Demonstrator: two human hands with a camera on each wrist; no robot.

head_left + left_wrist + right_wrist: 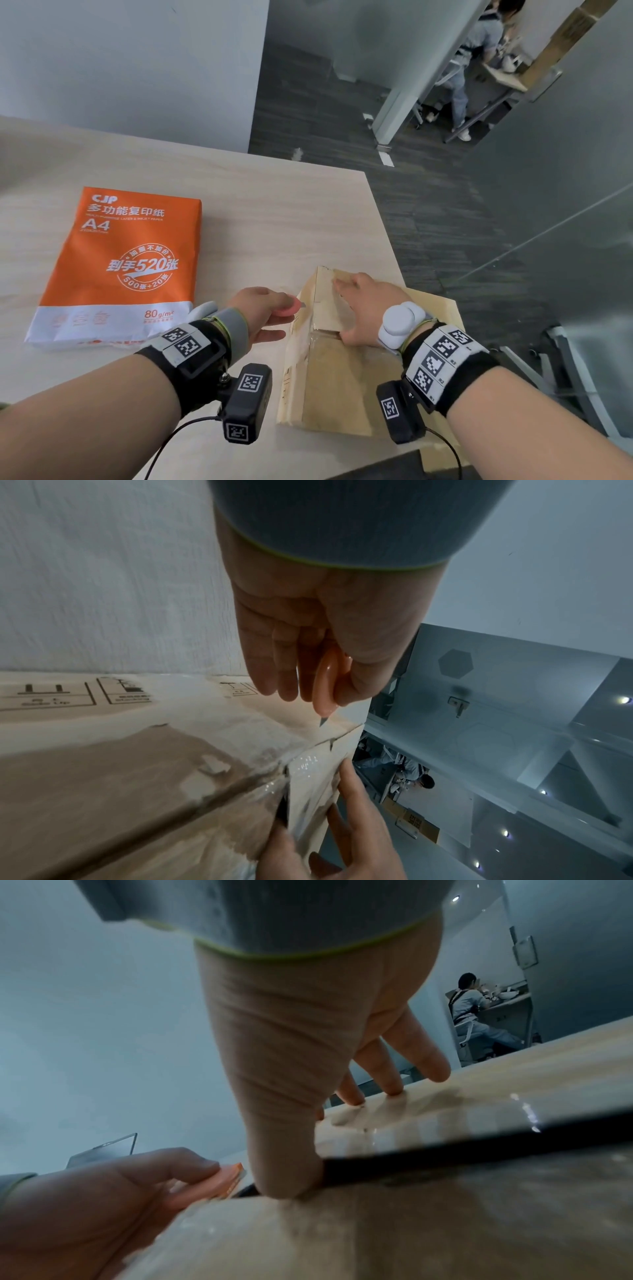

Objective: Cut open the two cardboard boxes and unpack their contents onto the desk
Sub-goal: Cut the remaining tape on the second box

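A brown cardboard box (335,383) lies at the desk's front right, its top covered with clear tape. My left hand (263,308) pinches a small round coral cutter (289,306) between thumb and fingers. Its short blade tip (322,721) sits at the box's upper left edge. My right hand (363,305) rests on the box top (411,1231), fingers straight on the far flap. Its thumb (291,1177) presses at the dark slit (445,1148) between the flaps. The box's contents are hidden.
An orange A4 paper ream (120,267) lies on the pale wooden desk (257,212) to the left. A flat cardboard piece (442,315) sticks out right of the box. The desk edge runs close by the box. A person (476,51) sits far back.
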